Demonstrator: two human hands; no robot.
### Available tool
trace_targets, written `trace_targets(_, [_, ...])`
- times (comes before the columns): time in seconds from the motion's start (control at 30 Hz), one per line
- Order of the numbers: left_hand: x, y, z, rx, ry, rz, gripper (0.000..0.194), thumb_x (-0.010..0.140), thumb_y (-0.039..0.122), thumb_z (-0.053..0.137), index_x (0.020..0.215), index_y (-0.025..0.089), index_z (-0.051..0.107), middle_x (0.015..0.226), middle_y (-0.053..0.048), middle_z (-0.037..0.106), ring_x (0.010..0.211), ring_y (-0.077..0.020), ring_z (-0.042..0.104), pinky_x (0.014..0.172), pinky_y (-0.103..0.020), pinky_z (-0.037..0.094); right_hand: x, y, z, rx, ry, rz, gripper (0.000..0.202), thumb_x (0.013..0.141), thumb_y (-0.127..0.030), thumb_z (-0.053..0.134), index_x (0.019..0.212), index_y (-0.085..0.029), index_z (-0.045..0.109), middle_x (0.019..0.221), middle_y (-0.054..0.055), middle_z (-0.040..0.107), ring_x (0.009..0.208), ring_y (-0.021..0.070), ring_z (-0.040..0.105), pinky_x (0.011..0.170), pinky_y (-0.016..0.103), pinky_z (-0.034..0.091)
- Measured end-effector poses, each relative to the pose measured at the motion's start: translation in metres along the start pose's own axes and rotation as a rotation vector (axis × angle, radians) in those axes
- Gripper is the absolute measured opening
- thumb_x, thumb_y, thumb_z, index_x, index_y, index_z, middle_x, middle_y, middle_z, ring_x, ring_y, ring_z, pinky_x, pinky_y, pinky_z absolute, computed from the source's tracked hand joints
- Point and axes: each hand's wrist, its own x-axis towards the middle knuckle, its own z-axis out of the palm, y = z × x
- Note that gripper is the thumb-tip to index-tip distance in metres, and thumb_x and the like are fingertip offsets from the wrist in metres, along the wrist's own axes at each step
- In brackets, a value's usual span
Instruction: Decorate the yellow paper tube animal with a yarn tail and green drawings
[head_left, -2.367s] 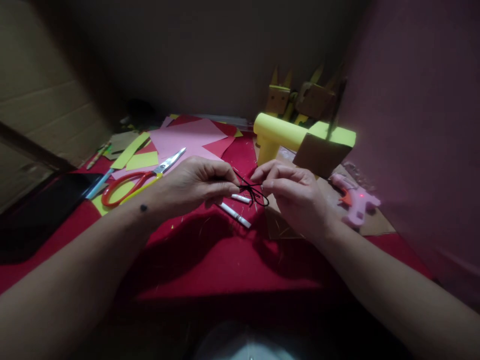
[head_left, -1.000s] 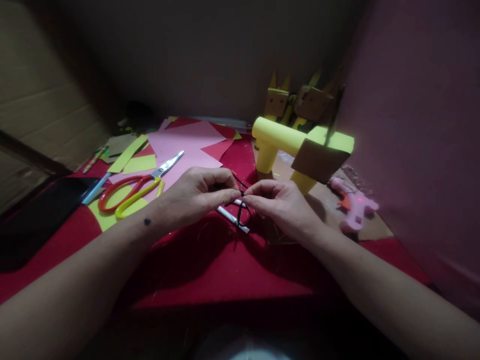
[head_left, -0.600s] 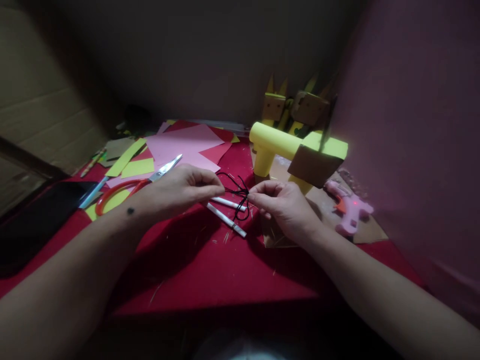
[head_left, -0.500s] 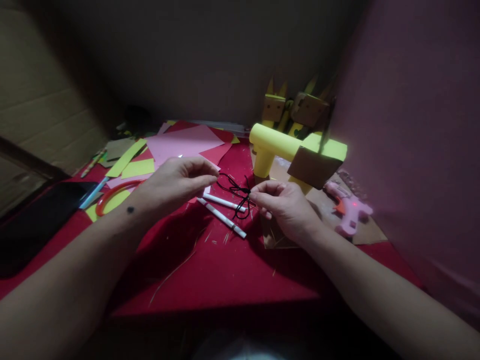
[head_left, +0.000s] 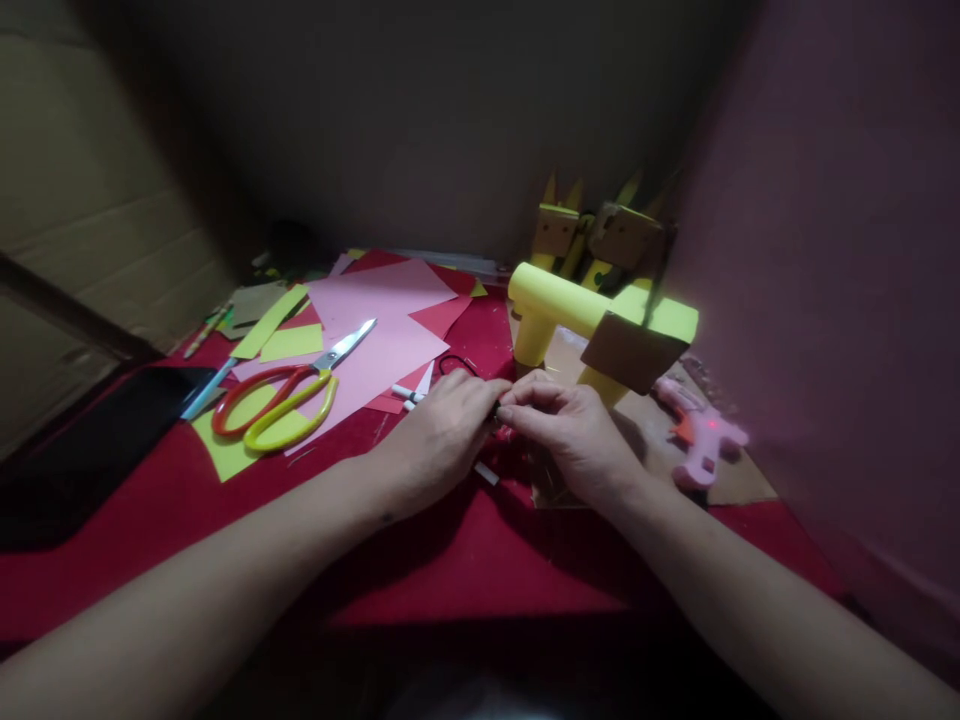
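Observation:
My left hand and my right hand meet over the red table, fingertips pinched together. Between them is a black cord, mostly hidden; one loop shows behind my left fingers, and a dark bit shows at the fingertips. My right fingers are closed on the cord, and my left fingers close at the same spot. Partly beneath my left hand lie two thin white sticks. Just beyond my right hand stands a yellow paper figure with a brown cardboard face.
Scissors with red and yellow handles rest on pink paper at left. A black phone-like slab lies farther left. A pink glue gun, its red light lit, sits on cardboard at right. Smaller figures stand behind.
My left hand has moved right and met my right hand, drawing in at the cord. The scissors, earlier mostly covered by my left arm, now show fully. The view has shifted slightly.

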Motion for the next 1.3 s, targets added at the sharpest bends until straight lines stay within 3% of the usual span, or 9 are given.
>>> trace_targets(0.1, [0.0, -0.003, -0.002, -0.013, -0.029, -0.054, 0.023, 0.099, 0.015, 0.041, 0.083, 0.021, 0.057, 0.08, -0.007, 0.062, 0.075, -0.0234, 0.055, 0.072, -0.037, 0.049, 0.001, 0.0, 0.0, 0.132, 0.013, 0.08, 0.021, 0.062, -0.034, 0.092, 0.062, -0.021, 0.076, 0.08, -0.002, 0.062, 0.066, 0.0117, 0.058, 0.06, 0.027, 0.047])
trace_targets(0.4, [0.005, -0.019, -0.036, -0.176, -0.184, -0.206, 0.017, 0.094, 0.022, 0.054, 0.09, 0.022, 0.07, 0.078, 0.0, 0.074, 0.067, -0.0163, 0.067, 0.063, -0.026, 0.051, 0.006, -0.007, -0.001, 0.331, 0.086, 0.199, 0.024, 0.052, -0.03, 0.095, 0.063, -0.021, 0.076, 0.062, -0.003, 0.067, 0.062, 0.0114, 0.056, 0.063, 0.026, 0.045])
trace_targets(0.53, [0.007, -0.018, -0.051, -0.177, 0.103, -0.304, 0.027, 0.097, 0.028, 0.052, 0.118, 0.018, 0.065, 0.114, -0.011, 0.074, 0.104, -0.025, 0.069, 0.089, -0.039, 0.055, 0.006, -0.005, 0.0, 0.333, 0.135, 0.165, 0.022, 0.051, -0.028, 0.094, 0.062, -0.022, 0.076, 0.062, -0.005, 0.067, 0.063, 0.0109, 0.055, 0.065, 0.026, 0.043])
trace_targets(0.6, [0.007, -0.008, -0.051, -0.242, 0.232, -0.23, 0.051, 0.094, 0.039, 0.065, 0.14, 0.021, 0.054, 0.138, -0.014, 0.064, 0.127, -0.0297, 0.06, 0.106, -0.046, 0.05, 0.005, -0.003, 0.001, 0.324, 0.146, 0.153, 0.02, 0.053, -0.028, 0.094, 0.063, -0.022, 0.077, 0.062, -0.005, 0.068, 0.062, 0.0114, 0.054, 0.065, 0.027, 0.043])
trace_targets(0.7, [0.007, 0.008, -0.031, -0.173, 0.158, -0.033, 0.085, 0.086, 0.043, 0.08, 0.155, 0.022, 0.035, 0.151, -0.018, 0.054, 0.137, -0.033, 0.052, 0.112, -0.05, 0.047, 0.003, -0.001, 0.005, 0.307, 0.135, 0.146, 0.018, 0.056, -0.028, 0.094, 0.064, -0.022, 0.079, 0.063, -0.004, 0.067, 0.063, 0.0119, 0.054, 0.065, 0.028, 0.043])
trace_targets(0.8, [0.008, 0.015, 0.001, 0.043, 0.221, 0.078, 0.063, 0.1, 0.023, 0.06, 0.154, 0.013, 0.03, 0.131, -0.02, 0.066, 0.116, -0.0309, 0.063, 0.097, -0.047, 0.055, 0.0, -0.001, 0.01, 0.301, 0.101, 0.153, 0.018, 0.056, -0.029, 0.093, 0.064, -0.022, 0.079, 0.067, -0.003, 0.068, 0.066, 0.0134, 0.058, 0.068, 0.029, 0.047])
trace_targets(0.9, [0.008, 0.01, 0.016, 0.116, 0.219, 0.082, 0.035, 0.103, 0.011, 0.039, 0.137, 0.007, 0.046, 0.112, -0.02, 0.072, 0.096, -0.0291, 0.067, 0.086, -0.045, 0.055, -0.001, -0.002, 0.011, 0.3, 0.089, 0.16, 0.018, 0.055, -0.03, 0.092, 0.063, -0.022, 0.078, 0.067, -0.003, 0.068, 0.067, 0.0136, 0.059, 0.071, 0.03, 0.048])
trace_targets(1.03, [0.004, -0.001, 0.004, 0.2, 0.129, 0.123, 0.023, 0.1, 0.008, 0.038, 0.094, 0.016, 0.059, 0.079, -0.009, 0.068, 0.07, -0.0243, 0.061, 0.072, -0.038, 0.049, 0.001, -0.003, 0.008, 0.263, 0.104, 0.16, 0.018, 0.055, -0.028, 0.089, 0.06, -0.022, 0.073, 0.06, -0.004, 0.063, 0.061, 0.0126, 0.053, 0.064, 0.028, 0.045])
trace_targets(1.3, [0.006, -0.006, -0.009, 0.337, 0.086, 0.151, 0.03, 0.097, 0.005, 0.036, 0.079, 0.023, 0.052, 0.065, -0.003, 0.059, 0.058, -0.0225, 0.053, 0.072, -0.039, 0.044, 0.006, -0.004, 0.002, 0.144, 0.164, 0.13, 0.018, 0.055, -0.028, 0.086, 0.059, -0.021, 0.07, 0.057, -0.004, 0.061, 0.056, 0.0119, 0.048, 0.06, 0.029, 0.039])
